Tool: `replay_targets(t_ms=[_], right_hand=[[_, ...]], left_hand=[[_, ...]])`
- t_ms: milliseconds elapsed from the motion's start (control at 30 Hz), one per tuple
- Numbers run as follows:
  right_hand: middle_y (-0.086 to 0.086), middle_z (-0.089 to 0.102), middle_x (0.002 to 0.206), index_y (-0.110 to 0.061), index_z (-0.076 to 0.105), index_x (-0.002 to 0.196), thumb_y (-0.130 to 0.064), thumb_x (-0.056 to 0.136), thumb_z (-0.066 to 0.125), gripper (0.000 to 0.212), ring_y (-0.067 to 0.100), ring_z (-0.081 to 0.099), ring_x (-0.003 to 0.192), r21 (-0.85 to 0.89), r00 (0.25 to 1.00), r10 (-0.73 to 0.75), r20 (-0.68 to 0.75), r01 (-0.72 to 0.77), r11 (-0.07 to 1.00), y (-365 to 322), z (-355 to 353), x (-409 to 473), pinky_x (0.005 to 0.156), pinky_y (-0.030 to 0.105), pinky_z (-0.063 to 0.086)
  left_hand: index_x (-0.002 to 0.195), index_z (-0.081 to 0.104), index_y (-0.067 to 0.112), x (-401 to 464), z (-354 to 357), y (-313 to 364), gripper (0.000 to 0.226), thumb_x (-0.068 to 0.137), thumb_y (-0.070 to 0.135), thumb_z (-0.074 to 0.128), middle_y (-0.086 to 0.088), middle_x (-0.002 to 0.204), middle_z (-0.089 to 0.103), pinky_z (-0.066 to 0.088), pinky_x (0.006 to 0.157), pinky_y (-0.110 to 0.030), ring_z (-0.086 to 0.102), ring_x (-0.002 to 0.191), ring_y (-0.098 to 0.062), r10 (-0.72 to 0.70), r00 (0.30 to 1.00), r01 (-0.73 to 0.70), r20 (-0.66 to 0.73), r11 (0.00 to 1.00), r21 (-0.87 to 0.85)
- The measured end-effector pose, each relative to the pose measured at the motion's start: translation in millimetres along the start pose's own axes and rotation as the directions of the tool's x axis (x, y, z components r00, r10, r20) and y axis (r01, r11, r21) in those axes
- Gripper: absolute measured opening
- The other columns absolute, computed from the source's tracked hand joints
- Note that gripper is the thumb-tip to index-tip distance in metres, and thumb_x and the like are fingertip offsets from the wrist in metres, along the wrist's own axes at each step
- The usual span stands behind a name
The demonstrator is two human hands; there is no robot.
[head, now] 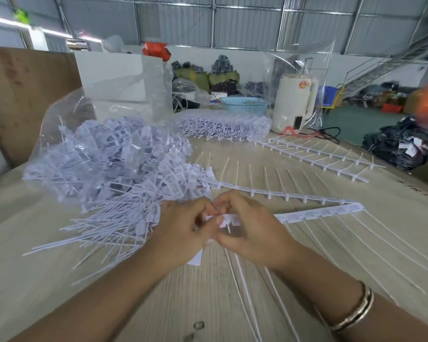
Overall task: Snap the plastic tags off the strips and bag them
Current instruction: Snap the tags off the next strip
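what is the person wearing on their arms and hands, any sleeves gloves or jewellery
Both forearms are bare, with no sleeves in view, and neither the left hand nor the right hand wears a glove. No rings show on the fingers that can be seen. The right wrist carries a bangle, a stack of thin metal bands in gold and silver tones. The left wrist shows nothing worn.
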State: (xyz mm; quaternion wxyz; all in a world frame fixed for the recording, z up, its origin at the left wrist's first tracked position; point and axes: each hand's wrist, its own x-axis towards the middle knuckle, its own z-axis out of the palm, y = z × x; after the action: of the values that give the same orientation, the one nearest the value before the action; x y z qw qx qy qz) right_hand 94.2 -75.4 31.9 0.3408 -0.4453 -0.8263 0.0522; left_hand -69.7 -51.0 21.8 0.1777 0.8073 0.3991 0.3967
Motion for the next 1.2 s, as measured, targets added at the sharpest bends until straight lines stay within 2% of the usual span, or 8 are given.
replay_targets(t_ms=[133,233,400,567,767,967,1067,1200], right_hand=[[-0.005,0.058,0.104,-0.017,0.057,0.107,-0.028,0.085,0.062,0.025,0.013,0.055,0.096,-0.017,0.997,0.067,0.032,-0.066,0.998,16,-9,-4,0.085,0.036,0.043],[-0.006,0.061,0.104,-0.022,0.059,0.107,-0.033,0.085,0.061,0.025,0.014,0.057,0.094,-0.166,0.995,0.081,0.052,-0.072,0.984,22,-5,-4,0.085,0.037,0.044],[-0.004,0.065,0.089,-0.024,0.067,0.099,-0.039,0.082,0.066,0.022,0.018,0.06,0.082,-0.243,0.999,0.033,-0.023,-0.038,0.969,20,-2,-2,0.073,0.033,0.044],[-0.003,0.065,0.09,-0.028,0.068,0.106,-0.042,0.09,0.053,0.026,0.02,0.061,0.082,-0.253,0.999,0.015,0.029,-0.008,0.968,17,-4,-3,0.072,0.034,0.045],[-0.008,0.059,0.082,-0.022,0.066,0.097,-0.034,0.098,0.044,0.025,0.013,0.056,0.078,-0.149,0.996,0.067,0.051,-0.059,0.987,17,-1,-3,0.073,0.034,0.044],[-0.014,0.061,0.08,-0.026,0.064,0.097,-0.039,0.098,0.039,0.028,0.012,0.059,0.08,0.023,0.985,0.168,-0.026,-0.168,0.986,22,-5,-2,0.076,0.036,0.048],[-0.016,0.061,0.076,-0.031,0.063,0.097,-0.037,0.095,0.047,0.018,0.008,0.059,0.075,0.051,0.948,0.292,-0.126,-0.287,0.956,41,-18,-5,0.074,0.033,0.049],[-0.012,0.062,0.089,-0.026,0.064,0.1,-0.033,0.087,0.061,0.015,0.007,0.058,0.077,-0.016,0.976,0.19,-0.108,-0.193,0.981,37,-13,-3,0.07,0.029,0.048]], left_hand=[[0.076,0.059,0.032,5,-10,-12,0.013,0.087,0.025,0.063,0.004,0.061,0.059,0.038,0.088,-0.039,0.056,0.063,-0.006,-0.045,0.997,0.049,-0.065,0.997,0.06],[0.077,0.054,0.038,1,-14,-10,0.012,0.089,0.036,0.056,0.009,0.067,0.059,0.017,0.083,-0.027,0.051,0.074,0.002,0.033,0.998,-0.02,-0.052,0.971,0.238],[0.088,0.062,0.036,1,-11,-8,0.027,0.082,0.05,0.039,0.022,0.069,0.056,0.015,0.083,-0.028,0.047,0.081,0.005,0.093,0.995,-0.098,0.033,0.927,0.363],[0.081,0.057,0.039,2,-16,-13,0.031,0.077,0.063,0.038,0.019,0.068,0.061,0.015,0.088,-0.019,0.049,0.086,0.004,0.142,0.988,-0.153,0.062,0.961,0.232],[0.077,0.057,0.032,3,-16,-7,0.021,0.081,0.05,0.047,0.02,0.068,0.053,0.015,0.091,-0.022,0.049,0.079,0.001,0.223,0.975,-0.211,-0.024,0.949,0.236],[0.074,0.057,0.036,0,-20,-5,0.003,0.077,0.038,0.057,0.013,0.073,0.061,0.014,0.093,-0.014,0.043,0.092,0.01,0.101,0.993,-0.099,-0.064,0.994,0.038],[0.075,0.057,0.038,-1,-25,-7,0.002,0.076,0.04,0.057,0.021,0.086,0.063,0.02,0.092,-0.024,0.038,0.097,0.013,0.062,0.996,-0.064,-0.062,0.998,-0.021],[0.078,0.053,0.043,2,-18,-7,0.008,0.076,0.05,0.053,0.028,0.081,0.063,0.018,0.092,-0.024,0.033,0.096,0.029,0.082,0.989,-0.074,-0.123,0.995,0.068]])
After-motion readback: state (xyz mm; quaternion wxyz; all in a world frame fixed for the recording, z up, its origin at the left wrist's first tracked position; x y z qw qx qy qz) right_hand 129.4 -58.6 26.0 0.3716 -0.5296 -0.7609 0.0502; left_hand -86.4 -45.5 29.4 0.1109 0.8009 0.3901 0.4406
